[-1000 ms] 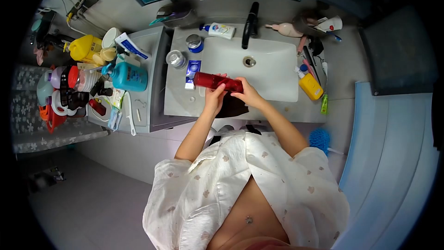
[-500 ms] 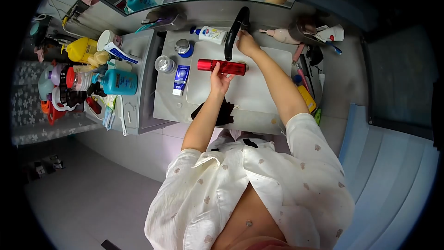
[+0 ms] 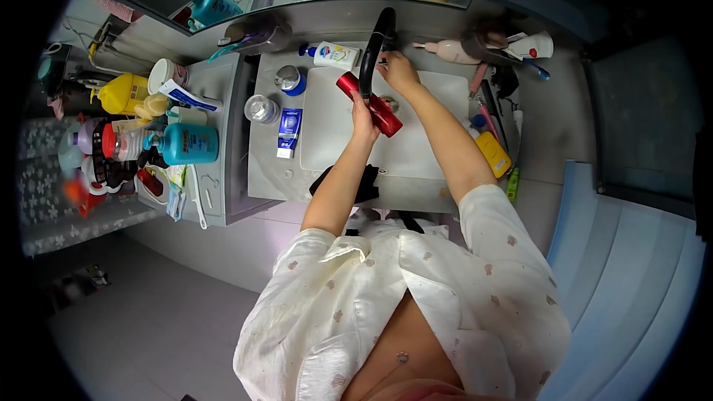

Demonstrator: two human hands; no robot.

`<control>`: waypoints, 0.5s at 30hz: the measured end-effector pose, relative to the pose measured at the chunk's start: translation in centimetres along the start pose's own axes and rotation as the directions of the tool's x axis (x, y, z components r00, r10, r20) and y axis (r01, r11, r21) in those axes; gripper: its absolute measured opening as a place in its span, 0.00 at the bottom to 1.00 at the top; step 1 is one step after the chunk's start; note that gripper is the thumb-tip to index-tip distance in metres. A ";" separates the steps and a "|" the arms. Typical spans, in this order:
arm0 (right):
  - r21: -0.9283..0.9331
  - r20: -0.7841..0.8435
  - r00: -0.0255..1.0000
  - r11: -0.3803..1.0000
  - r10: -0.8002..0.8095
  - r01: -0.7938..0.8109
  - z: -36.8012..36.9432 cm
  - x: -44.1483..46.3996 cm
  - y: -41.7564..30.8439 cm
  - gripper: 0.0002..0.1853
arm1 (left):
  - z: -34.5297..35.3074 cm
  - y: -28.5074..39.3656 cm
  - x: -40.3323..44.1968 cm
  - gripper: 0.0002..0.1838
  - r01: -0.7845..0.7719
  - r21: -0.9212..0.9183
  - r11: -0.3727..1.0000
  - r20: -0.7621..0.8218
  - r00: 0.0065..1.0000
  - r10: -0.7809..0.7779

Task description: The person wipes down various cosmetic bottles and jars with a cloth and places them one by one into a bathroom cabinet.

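Observation:
My left hand (image 3: 363, 120) is wrapped round a shiny red cylindrical bottle (image 3: 385, 118), held tilted over the sink (image 3: 427, 137). Its upper end points to the back left, its lower end to the front right. The tip of the black curved faucet (image 3: 368, 67) is right above the bottle and hides part of it. Behind the spout, my right hand (image 3: 401, 73) has its fingers closed at the faucet's handle, which they mostly cover. I cannot make out whether water is running.
Left of the sink are a blue tube (image 3: 290, 132), a clear jar (image 3: 262, 109) and a blue jar (image 3: 290, 80). A white pump bottle (image 3: 336, 55) lies behind. A yellow bottle (image 3: 492, 153) lies at the right edge. The left cabinet holds a teal pump bottle (image 3: 191, 143).
The red bottle has turned from nearly level to a slant, its right end dropping towards me. My left hand has shifted slightly right with it. My right hand stays at the faucet.

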State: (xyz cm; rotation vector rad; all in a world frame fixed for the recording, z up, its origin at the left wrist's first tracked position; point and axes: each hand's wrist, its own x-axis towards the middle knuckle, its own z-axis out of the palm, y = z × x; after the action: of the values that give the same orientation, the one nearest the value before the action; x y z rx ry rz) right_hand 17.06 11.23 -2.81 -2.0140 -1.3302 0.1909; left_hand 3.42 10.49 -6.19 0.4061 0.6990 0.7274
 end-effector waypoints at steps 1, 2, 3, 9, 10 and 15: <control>0.001 -0.002 1.000 1.000 0.005 -0.005 -0.4 -0.5 -0.7 0.12 | 0.5 0.4 -0.4 0.30 0.004 0.004 1.000 0.000 1.000 -0.004; 0.085 -0.187 0.978 0.993 0.092 -0.077 -0.8 -1.9 -1.4 0.12 | 1.1 0.7 -0.9 0.29 -0.004 -0.045 0.999 -0.042 0.999 0.002; 0.178 -0.358 0.915 0.975 0.187 -0.130 -1.2 -3.4 -2.4 0.12 | 1.5 1.0 -1.3 0.28 -0.015 -0.094 0.995 -0.083 0.997 0.007; 0.498 0.519 0.780 0.619 0.349 -0.608 -0.8 -12.0 -3.0 0.20 | 0.2 0.5 -1.5 0.16 -0.180 0.048 0.983 -0.013 0.983 0.181; 0.564 0.587 0.774 0.567 0.235 -0.600 -0.9 -12.0 -2.8 0.22 | 0.1 0.4 -1.9 0.14 -0.215 0.191 0.958 0.017 0.976 0.216; 0.321 0.540 0.812 0.838 0.221 -0.442 -1.7 -11.0 -3.3 0.25 | -0.2 0.1 -3.3 0.14 -0.332 0.254 0.908 0.086 0.943 0.321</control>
State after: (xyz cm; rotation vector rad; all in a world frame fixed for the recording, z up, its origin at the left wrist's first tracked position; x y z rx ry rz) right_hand 10.31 1.75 -2.20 -1.8478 -1.0529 1.1336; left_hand 1.41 8.21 -4.86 0.7975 0.6981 0.9418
